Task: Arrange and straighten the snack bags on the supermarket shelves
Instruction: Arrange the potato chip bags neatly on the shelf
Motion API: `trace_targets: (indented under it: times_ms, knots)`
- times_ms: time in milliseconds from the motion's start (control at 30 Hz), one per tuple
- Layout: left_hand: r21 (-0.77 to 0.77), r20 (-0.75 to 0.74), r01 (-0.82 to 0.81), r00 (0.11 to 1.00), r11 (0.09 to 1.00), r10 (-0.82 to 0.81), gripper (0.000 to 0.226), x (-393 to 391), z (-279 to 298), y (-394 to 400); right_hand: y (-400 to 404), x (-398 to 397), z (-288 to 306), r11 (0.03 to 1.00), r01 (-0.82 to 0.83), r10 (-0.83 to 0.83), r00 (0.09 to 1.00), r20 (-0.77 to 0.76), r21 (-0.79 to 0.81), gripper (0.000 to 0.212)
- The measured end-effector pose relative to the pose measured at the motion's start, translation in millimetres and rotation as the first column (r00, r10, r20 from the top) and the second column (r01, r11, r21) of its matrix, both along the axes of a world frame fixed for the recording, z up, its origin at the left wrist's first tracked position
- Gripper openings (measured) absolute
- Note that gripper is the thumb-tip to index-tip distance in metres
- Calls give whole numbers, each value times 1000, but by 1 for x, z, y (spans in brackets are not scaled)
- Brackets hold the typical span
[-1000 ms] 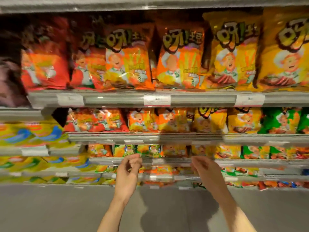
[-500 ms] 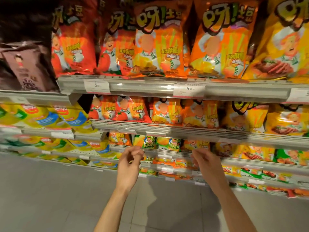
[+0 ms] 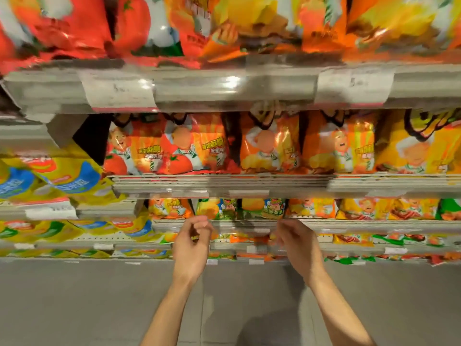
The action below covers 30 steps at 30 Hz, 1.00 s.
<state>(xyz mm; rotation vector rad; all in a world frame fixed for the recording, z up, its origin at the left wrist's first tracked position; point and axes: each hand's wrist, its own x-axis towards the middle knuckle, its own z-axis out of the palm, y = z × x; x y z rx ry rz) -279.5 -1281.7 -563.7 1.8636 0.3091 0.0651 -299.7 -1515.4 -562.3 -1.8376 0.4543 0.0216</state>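
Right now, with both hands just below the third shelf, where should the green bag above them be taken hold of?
A judgement: take the green bag by its two lower corners, from the front and slightly below. Only its lower half shows under the shelf edge above, so the top is out of reach. The left hand and right hand sit beneath it, holding nothing.

Hands: 2 | Snack bags fully in view directly below top shelf rail [image 3: 237, 88]: 5 | Price tags on that rail: 2 | Lower tiers: uncountable
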Motion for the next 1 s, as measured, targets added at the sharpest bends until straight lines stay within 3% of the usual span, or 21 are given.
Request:
trace_targets:
  times_ms: [100, 233, 333, 433, 500, 700, 867, 1000]
  knots:
    - [141, 55, 38, 997, 989, -46, 11, 29, -37, 4, -2, 29, -37, 994, 106, -103, 992, 78, -40, 8]
    - [451, 280, -48, 956, 891, -90, 47, 78, -91, 9, -18, 73, -82, 915, 226, -132, 950, 282, -335, 12]
    - [579, 342, -138, 936, 803, -85, 71, 109, -119, -2, -21, 101, -119, 839, 219, -57, 946, 321, -499, 52]
    - [595, 417, -171, 901, 785, -120, 80, 128, -145, -9, -15, 123, -145, 689, 335, -29, 899, 438, -642, 67]
    - [575, 495, -202, 857, 793, -141, 82, 136, -158, -10, -11, 128, -151, 708, 330, 1, 884, 468, -624, 71]
    - [554, 571, -311, 817, 772, -81, 71, 142, -172, -18, -13, 130, -169, 632, 427, 93, 787, 610, -647, 73]
    - [548, 584, -321, 808, 772, -79, 71, 144, -175, -15, -16, 131, -170, 645, 430, 104, 770, 630, -632, 74]
    - [536, 549, -250, 829, 806, -109, 77, 140, -172, -10, -19, 128, -169, 740, 388, 117, 730, 673, -549, 74]
